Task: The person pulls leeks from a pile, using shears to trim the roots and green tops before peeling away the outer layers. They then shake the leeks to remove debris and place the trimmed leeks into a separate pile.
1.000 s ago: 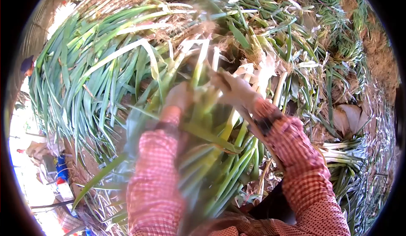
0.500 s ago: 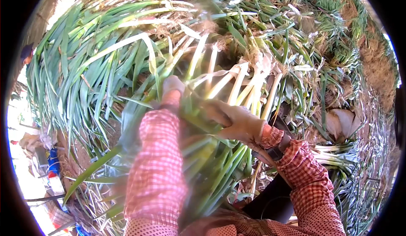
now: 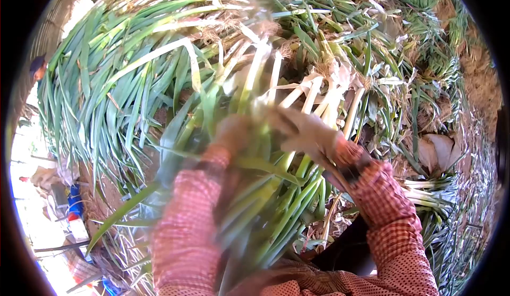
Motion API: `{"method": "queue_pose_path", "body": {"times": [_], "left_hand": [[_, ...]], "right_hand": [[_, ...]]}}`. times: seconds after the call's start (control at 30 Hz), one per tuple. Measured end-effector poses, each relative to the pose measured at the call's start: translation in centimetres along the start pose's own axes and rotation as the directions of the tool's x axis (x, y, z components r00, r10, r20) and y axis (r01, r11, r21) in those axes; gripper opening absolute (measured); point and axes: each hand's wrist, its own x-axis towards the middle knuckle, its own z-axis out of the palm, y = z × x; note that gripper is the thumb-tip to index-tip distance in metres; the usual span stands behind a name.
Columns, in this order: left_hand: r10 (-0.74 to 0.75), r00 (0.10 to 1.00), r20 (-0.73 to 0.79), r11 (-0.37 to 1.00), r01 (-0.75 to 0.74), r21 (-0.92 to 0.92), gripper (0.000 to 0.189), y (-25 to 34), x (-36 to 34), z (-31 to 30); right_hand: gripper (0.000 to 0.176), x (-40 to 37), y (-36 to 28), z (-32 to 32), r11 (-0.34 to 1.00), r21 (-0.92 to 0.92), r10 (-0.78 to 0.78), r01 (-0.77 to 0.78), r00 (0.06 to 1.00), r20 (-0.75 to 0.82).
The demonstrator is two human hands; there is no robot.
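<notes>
Hands are shifting along the leek bundle [image 3: 276,200] lying across the lap: the right hand [image 3: 305,132] is sliding up toward the white stalks while the left hand [image 3: 234,132] is dropping back. Both are blurring, so I cannot tell the grip. The loose heap [image 3: 122,83] is lying beyond.

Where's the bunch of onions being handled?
Middle of the head view: the bunch of onions sits between the left hand and right hand, before the onion pile.
</notes>
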Motion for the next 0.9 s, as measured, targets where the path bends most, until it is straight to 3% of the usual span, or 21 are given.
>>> {"method": "queue_pose_path", "body": {"times": [0.07,0.1,0.2,0.33,0.4,0.47,0.53,0.6,0.67,0.73,0.8,0.87,0.9], "left_hand": [[0.131,0.987,0.096,0.991,-0.131,-0.007,0.017,0.0,-0.7,0.3],[0.143,0.987,0.069,0.987,-0.137,-0.083,0.016,0.1,-0.9,0.1],[-0.043,0.999,-0.026,0.999,0.043,0.007,0.016,0.8,-0.3,0.5],[-0.121,0.97,-0.211,0.965,0.164,0.202,0.031,1.8,1.2,-0.1],[-0.205,0.977,-0.06,0.955,0.213,0.205,0.036,2.9,1.8,-1.4],[-0.257,0.966,0.037,0.958,0.249,0.143,0.038,2.9,2.1,-1.9],[-0.19,0.981,0.039,0.979,0.186,0.08,0.044,1.4,2.2,-0.7],[-0.136,0.991,0.018,0.99,0.136,-0.033,0.039,1.1,2.3,-0.4],[-0.105,0.994,0.015,0.994,0.105,0.006,0.026,2.7,1.6,-2.7],[-0.047,0.999,-0.025,0.997,0.049,0.054,0.021,4.3,0.2,-4.2],[-0.056,0.983,0.175,0.995,0.071,-0.076,0.021,5.2,-1.4,-3.9],[0.002,0.955,0.297,0.988,0.044,-0.148,0.021,5.1,-2.9,-3.2],[0.171,0.938,0.302,0.972,-0.111,-0.206,0.02,6.6,-4.1,-4.6]], "right_hand": [[0.083,-3.8,-1.1,1.0,0.995,0.035,-0.093,0.092,0.995,0.031],[0.081,-4.0,0.4,1.9,0.988,-0.028,-0.151,0.15,0.988,-0.018],[0.077,-3.0,-1.3,1.7,0.995,-0.096,0.008,-0.012,0.999,-0.049],[0.072,2.2,-0.5,0.8,0.978,-0.174,0.069,-0.114,0.968,-0.243],[0.07,5.0,0.0,-0.1,0.98,-0.162,0.055,-0.115,0.941,-0.334],[0.079,8.5,0.5,-1.7,0.974,-0.163,0.086,-0.155,0.926,-0.367],[0.082,10.1,0.4,-3.2,0.989,-0.001,0.133,-0.145,0.905,-0.403],[0.065,10.8,0.6,-3.9,0.94,-0.073,0.278,-0.333,0.873,-0.402],[0.07,8.6,1.9,-3.8,0.995,0.037,0.103,-0.097,0.953,-0.286],[0.073,2.5,-0.6,-3.3,0.989,-0.148,-0.037,0.005,0.976,-0.213],[0.09,-1.4,2.1,-2.2,0.967,-0.226,-0.15,0.118,0.98,-0.131],[0.094,-7.0,-1.5,-2.7,0.998,-0.057,-0.015,0.016,0.999,0.03],[0.095,-9.0,-3.2,-3.1,0.99,-0.118,0.091,-0.079,0.991,0.101]]}}
